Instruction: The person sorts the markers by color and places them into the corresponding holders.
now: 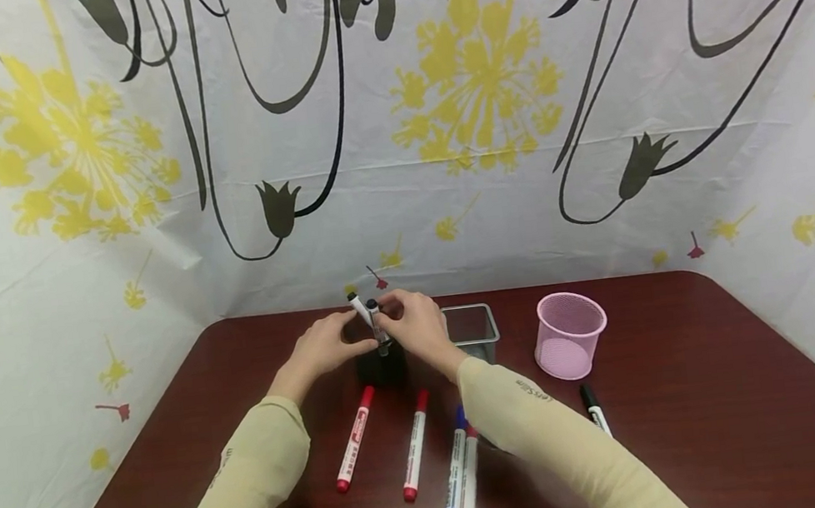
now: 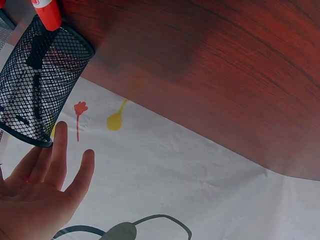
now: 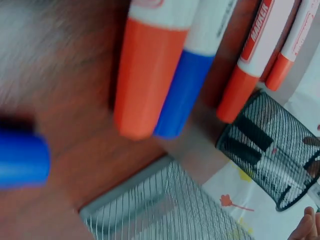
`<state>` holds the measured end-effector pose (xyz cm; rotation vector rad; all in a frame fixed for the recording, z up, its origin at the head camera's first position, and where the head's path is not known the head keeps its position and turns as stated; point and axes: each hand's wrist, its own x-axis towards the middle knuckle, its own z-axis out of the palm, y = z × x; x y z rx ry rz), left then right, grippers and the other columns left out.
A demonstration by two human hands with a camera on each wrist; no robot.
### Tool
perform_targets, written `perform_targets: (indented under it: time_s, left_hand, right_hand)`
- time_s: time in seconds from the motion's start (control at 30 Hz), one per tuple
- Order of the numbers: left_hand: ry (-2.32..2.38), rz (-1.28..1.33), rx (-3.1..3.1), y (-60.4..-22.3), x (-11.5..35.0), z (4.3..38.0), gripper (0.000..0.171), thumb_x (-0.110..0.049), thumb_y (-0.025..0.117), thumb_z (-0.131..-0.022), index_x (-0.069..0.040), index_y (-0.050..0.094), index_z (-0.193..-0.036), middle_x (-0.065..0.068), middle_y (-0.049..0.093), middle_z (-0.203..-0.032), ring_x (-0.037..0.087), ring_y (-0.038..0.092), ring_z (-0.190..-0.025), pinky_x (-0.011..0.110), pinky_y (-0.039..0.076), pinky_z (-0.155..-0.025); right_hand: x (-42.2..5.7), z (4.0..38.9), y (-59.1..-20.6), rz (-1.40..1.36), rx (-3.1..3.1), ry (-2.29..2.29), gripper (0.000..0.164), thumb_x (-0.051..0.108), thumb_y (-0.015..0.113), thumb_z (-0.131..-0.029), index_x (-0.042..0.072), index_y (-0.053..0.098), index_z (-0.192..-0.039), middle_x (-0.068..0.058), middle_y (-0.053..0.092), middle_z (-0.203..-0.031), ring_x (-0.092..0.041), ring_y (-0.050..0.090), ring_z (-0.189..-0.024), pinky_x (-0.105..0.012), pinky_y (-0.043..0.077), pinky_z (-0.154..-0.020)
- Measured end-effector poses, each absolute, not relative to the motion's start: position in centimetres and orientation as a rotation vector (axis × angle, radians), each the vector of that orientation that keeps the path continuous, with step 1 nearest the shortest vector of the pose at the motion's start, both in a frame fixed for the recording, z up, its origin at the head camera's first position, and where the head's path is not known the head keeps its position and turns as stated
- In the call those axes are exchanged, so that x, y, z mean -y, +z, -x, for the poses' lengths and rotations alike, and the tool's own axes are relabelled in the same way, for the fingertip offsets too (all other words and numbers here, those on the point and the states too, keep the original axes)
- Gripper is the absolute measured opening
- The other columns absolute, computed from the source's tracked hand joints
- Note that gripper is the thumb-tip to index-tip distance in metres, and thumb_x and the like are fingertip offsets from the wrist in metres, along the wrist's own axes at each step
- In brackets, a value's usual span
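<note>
A black mesh pen cup (image 1: 381,369) stands toward the back of the table, with black-capped markers in it. One white marker with a black cap (image 1: 358,305) leans out to the left. My right hand (image 1: 419,324) pinches another black-capped marker (image 1: 375,318) just over the cup's mouth. On the cup's left side, my left hand (image 1: 322,349) is held with its fingers extended; in the left wrist view its fingertips (image 2: 60,131) are right at the rim of the mesh cup (image 2: 45,75). Dark marker caps (image 3: 245,142) show through the mesh in the right wrist view.
Two red markers (image 1: 356,440) (image 1: 416,446) lie before the cup. A blue marker (image 1: 455,468) and a red marker (image 1: 469,482) lie side by side. Behind my right forearm is a silver mesh holder (image 1: 490,349); a pink mesh cup (image 1: 567,345) and a black marker (image 1: 594,407) are farther right.
</note>
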<state>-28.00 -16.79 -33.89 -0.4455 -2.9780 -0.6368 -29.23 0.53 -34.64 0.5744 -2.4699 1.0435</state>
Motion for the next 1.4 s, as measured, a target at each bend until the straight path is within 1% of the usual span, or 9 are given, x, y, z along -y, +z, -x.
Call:
perform_targets:
  time_s: [0.23, 0.43, 0.67, 0.87, 1.0, 1.1, 1.17, 1.3, 1.4]
  left_hand:
    - [-0.634, 0.429, 2.980, -34.0, 16.8, 28.1, 0.073, -0.051, 0.062, -0.075, -0.008, 0.043, -0.131, 0.014, 0.047, -0.124, 0.029, 0.046, -0.110, 0.047, 0.040, -0.082]
    - [-0.636, 0.421, 2.981, -33.9, 16.8, 28.2, 0.074, -0.052, 0.061, -0.075, -0.007, 0.043, -0.131, 0.014, 0.047, -0.125, 0.028, 0.044, -0.111, 0.047, 0.038, -0.085]
    - [-0.631, 0.429, 2.977, -33.7, 16.8, 27.9, 0.073, -0.051, 0.061, -0.075, -0.006, 0.044, -0.130, 0.015, 0.046, -0.125, 0.030, 0.043, -0.112, 0.048, 0.038, -0.084]
    - [-0.611, 0.439, 2.977, -33.8, 16.8, 27.9, 0.074, -0.053, 0.060, -0.075, -0.007, 0.043, -0.131, 0.014, 0.045, -0.126, 0.030, 0.042, -0.113, 0.049, 0.038, -0.084]
    - [-0.610, 0.436, 2.975, -33.7, 16.8, 27.9, 0.074, -0.052, 0.061, -0.075, -0.007, 0.043, -0.131, 0.014, 0.045, -0.127, 0.031, 0.041, -0.113, 0.051, 0.037, -0.084]
    - [-0.611, 0.438, 2.976, -33.7, 16.8, 27.9, 0.075, -0.053, 0.060, -0.075, -0.007, 0.043, -0.131, 0.015, 0.045, -0.127, 0.031, 0.041, -0.113, 0.051, 0.036, -0.084]
    - [-0.616, 0.439, 2.976, -33.8, 16.8, 28.0, 0.075, -0.053, 0.060, -0.075, -0.007, 0.043, -0.131, 0.014, 0.045, -0.127, 0.031, 0.041, -0.113, 0.051, 0.036, -0.084]
    - [-0.621, 0.439, 2.976, -34.0, 16.8, 28.1, 0.075, -0.053, 0.061, -0.074, -0.008, 0.043, -0.131, 0.014, 0.045, -0.127, 0.030, 0.042, -0.113, 0.050, 0.037, -0.084]
    - [-0.628, 0.436, 2.974, -34.1, 16.7, 28.0, 0.075, -0.052, 0.062, -0.074, -0.008, 0.043, -0.131, 0.014, 0.045, -0.127, 0.030, 0.042, -0.113, 0.050, 0.037, -0.084]
  right_hand:
    - [-2.3, 28.4, -32.9, -0.633, 2.449, 0.949, 0.024, 0.028, 0.065, -0.079, 0.018, 0.065, -0.101, 0.006, 0.062, -0.083, -0.008, 0.054, -0.072, -0.025, 0.043, -0.057]
    - [-4.5, 27.3, -32.1, -0.745, 2.437, 0.847, 0.024, 0.030, 0.064, -0.079, 0.017, 0.065, -0.100, 0.007, 0.061, -0.087, -0.008, 0.052, -0.074, -0.025, 0.042, -0.058]
    - [-7.7, 25.8, -31.8, -0.888, 2.382, 0.684, 0.021, 0.028, 0.067, -0.076, 0.019, 0.066, -0.095, 0.008, 0.060, -0.082, -0.009, 0.051, -0.070, -0.025, 0.040, -0.052]
    - [-10.9, 24.5, -32.6, -1.126, 2.253, 0.602, 0.019, 0.023, 0.068, -0.075, 0.015, 0.066, -0.092, 0.006, 0.061, -0.087, -0.009, 0.052, -0.076, -0.025, 0.043, -0.059]
    - [-12.8, 23.5, -33.6, -1.250, 2.201, 0.591, 0.021, 0.019, 0.069, -0.073, 0.013, 0.066, -0.092, 0.005, 0.059, -0.085, -0.008, 0.051, -0.073, -0.023, 0.042, -0.057]
    - [-14.0, 22.9, -34.4, -1.300, 2.182, 0.596, 0.022, 0.017, 0.069, -0.072, 0.012, 0.065, -0.092, 0.005, 0.058, -0.085, -0.007, 0.050, -0.073, -0.020, 0.041, -0.057]
    - [-14.8, 22.7, -34.8, -1.312, 2.173, 0.595, 0.022, 0.016, 0.069, -0.072, 0.011, 0.065, -0.092, 0.006, 0.059, -0.087, -0.007, 0.051, -0.075, -0.019, 0.041, -0.060]
    - [-16.3, 22.2, -35.5, -1.302, 2.170, 0.593, 0.021, 0.017, 0.069, -0.072, 0.014, 0.065, -0.093, 0.008, 0.060, -0.089, -0.006, 0.053, -0.081, -0.018, 0.041, -0.065]
    - [-17.4, 21.8, -36.0, -1.316, 2.162, 0.611, 0.023, 0.015, 0.069, -0.072, 0.014, 0.064, -0.094, 0.007, 0.061, -0.088, -0.007, 0.054, -0.081, -0.019, 0.041, -0.067]
